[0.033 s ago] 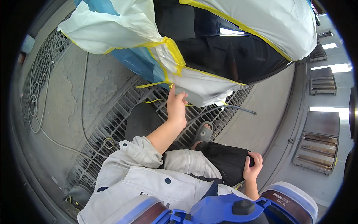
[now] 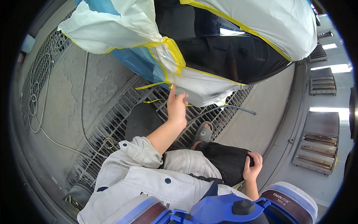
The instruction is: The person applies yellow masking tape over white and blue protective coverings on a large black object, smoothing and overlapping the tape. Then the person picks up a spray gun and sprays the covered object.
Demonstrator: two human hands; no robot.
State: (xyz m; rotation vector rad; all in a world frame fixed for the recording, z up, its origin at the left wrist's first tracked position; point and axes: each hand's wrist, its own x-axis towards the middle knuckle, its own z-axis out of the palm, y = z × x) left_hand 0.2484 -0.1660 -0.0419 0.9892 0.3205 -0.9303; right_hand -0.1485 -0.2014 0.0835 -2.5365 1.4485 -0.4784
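Note:
My left hand [image 2: 176, 108] reaches up to the yellow tape [image 2: 152, 85] at the lower edge of white masking sheeting [image 2: 197, 89]; its index fingertip touches there, the other fingers loosely bent apart. Above it, a glossy black curved panel [image 2: 231, 59] is bordered by taped white covering, with blue sheeting [image 2: 138, 63] to the left. My right hand [image 2: 252, 170] rests open on my black-clad right knee [image 2: 229, 158], fingers curved over it.
A floor grate [image 2: 97, 134] runs beneath me, with loose hoses [image 2: 84, 93] at the left and a short hose [image 2: 238, 107] below the sheeting. Louvred metal fittings [image 2: 316, 151] and bright lights line the right wall [image 2: 320, 102]. A blue respirator [image 2: 223, 205] hangs at the lower edge.

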